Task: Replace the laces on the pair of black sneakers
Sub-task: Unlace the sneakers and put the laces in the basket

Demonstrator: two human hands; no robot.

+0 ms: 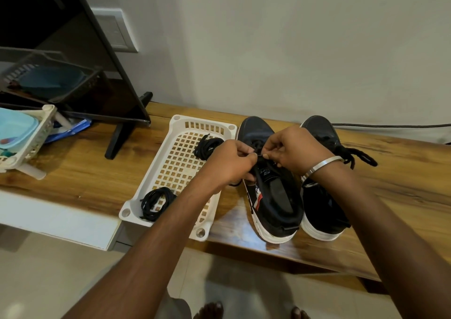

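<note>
Two black sneakers with white soles stand side by side on the wooden bench, toes toward the wall. Over the left sneaker [275, 196] my left hand [229, 162] and my right hand [295, 147] meet, each pinching the black lace [259, 156] at the eyelets. The right sneaker [324, 211] still carries a black lace whose loose ends [358, 156] spill to its right. A white plastic basket [180, 123] left of the shoes holds two coiled black laces, one at the far end [207, 145] and one at the near end [156, 202].
A dark screen on a stand [114, 145] leans at the bench's left. Beside it a white rack [26, 145] holds a light blue container. A black cable [390, 125] runs along the wall behind the shoes. The bench's front edge [280, 252] is near my body.
</note>
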